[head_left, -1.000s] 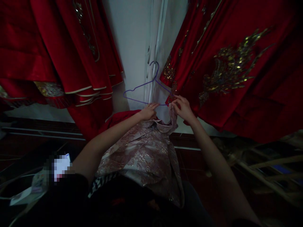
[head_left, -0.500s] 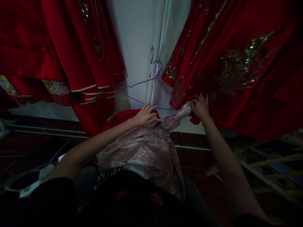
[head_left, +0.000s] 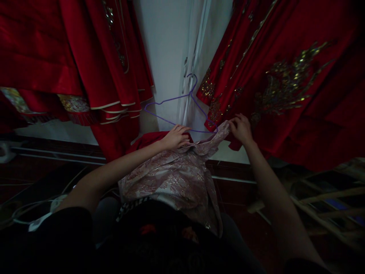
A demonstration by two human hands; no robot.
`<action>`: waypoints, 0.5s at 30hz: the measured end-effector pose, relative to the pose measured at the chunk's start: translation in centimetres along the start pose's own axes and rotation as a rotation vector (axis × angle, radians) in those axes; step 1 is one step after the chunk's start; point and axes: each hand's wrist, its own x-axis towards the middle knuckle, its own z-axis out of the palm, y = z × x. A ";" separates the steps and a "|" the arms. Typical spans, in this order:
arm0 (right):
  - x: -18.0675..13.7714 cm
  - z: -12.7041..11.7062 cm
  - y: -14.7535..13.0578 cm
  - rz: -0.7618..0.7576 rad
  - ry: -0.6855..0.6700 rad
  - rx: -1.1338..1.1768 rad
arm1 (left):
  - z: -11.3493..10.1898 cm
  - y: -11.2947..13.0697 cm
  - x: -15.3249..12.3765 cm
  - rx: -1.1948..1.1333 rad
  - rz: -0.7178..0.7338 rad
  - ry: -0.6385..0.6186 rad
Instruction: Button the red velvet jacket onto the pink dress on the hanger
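Two hands share this: your left hand (head_left: 173, 137) grips the purple hanger (head_left: 182, 110) and your right hand (head_left: 242, 128) pinches the pink garment (head_left: 173, 179) between them, so keep that fabric taut.

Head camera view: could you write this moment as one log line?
left hand: grips hanger bar and garment | right hand: pinches pink brocade garment corner | purple wire hanger: above garment | red robes: hanging alongside

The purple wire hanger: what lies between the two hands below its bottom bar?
In the head view, the pink-and-silver brocade garment stretches between the left hand and right hand, under the purple wire hanger.
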 end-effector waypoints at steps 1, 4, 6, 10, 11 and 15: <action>0.1 -0.2 -0.5 -0.011 0.001 0.018 | 0.0 0.0 0.1 -0.022 -0.005 -0.001; 0.9 -0.7 -2.1 -0.034 -0.006 0.050 | 0.2 -0.3 0.6 -0.123 -0.019 -0.006; 1.6 -0.6 -3.4 -0.033 -0.018 0.060 | 0.7 -0.7 1.3 -0.208 -0.027 -0.015; 3.5 0.4 -5.9 -0.053 -0.015 0.080 | 2.2 -1.5 3.0 -0.395 -0.059 -0.021; 3.9 0.8 -6.4 -0.058 0.001 0.090 | 2.6 -1.6 3.5 -0.448 -0.073 -0.009; 4.7 2.6 -7.8 -0.007 0.104 0.197 | 4.0 -1.1 5.2 -0.681 -0.110 0.088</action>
